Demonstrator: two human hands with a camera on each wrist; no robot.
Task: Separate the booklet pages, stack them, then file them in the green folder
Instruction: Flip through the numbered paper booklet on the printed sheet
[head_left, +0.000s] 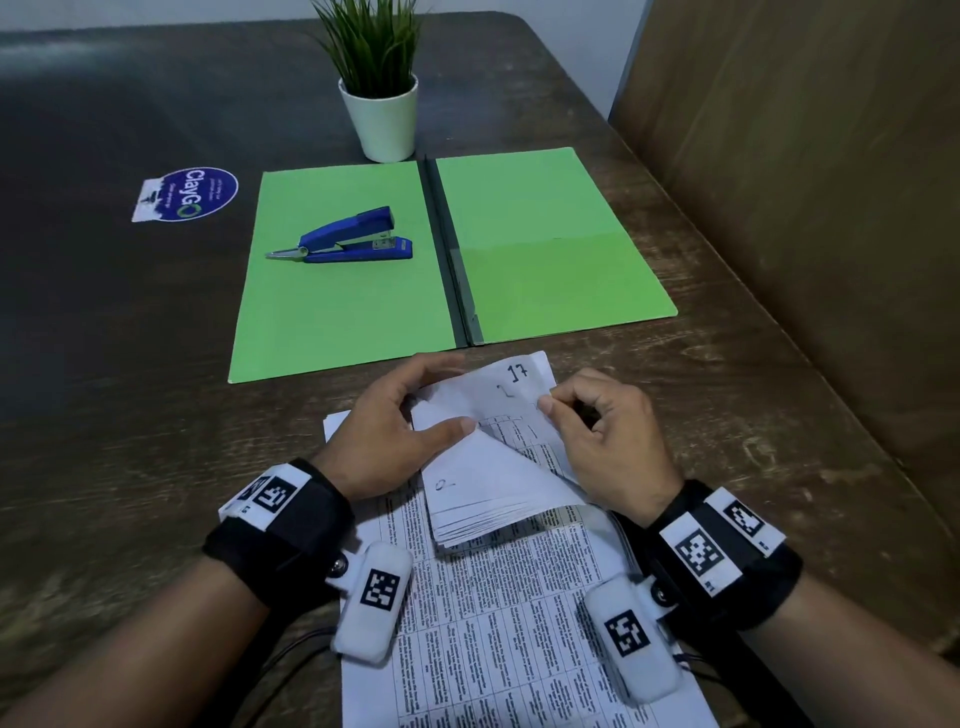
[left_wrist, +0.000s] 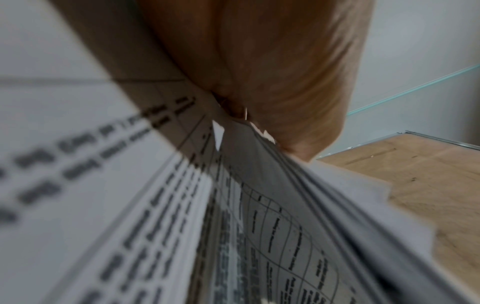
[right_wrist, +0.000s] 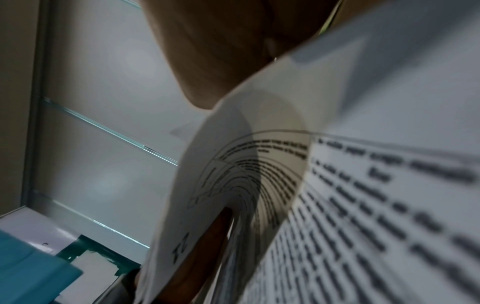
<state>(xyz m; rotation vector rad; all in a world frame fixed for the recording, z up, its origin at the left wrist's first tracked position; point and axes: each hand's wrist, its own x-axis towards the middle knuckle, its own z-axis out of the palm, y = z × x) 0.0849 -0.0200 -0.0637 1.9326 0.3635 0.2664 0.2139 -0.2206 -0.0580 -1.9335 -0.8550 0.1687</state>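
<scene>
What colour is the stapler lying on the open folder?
The stapler is blue, with a silver metal tip; the head view shows it best.

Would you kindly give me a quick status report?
Both hands, left and right, grip booklet over loose pages. Folder open, unfilled. Stapler sits on it.

An office-type desk setting is indicated by a worn dark wooden table (head_left: 156, 338), an opened green folder (head_left: 545, 244), a blue stapler (head_left: 348, 239), printed sheets (head_left: 498, 623), a small potted plant (head_left: 382, 88) and a brown partition panel (head_left: 810, 182).
</scene>
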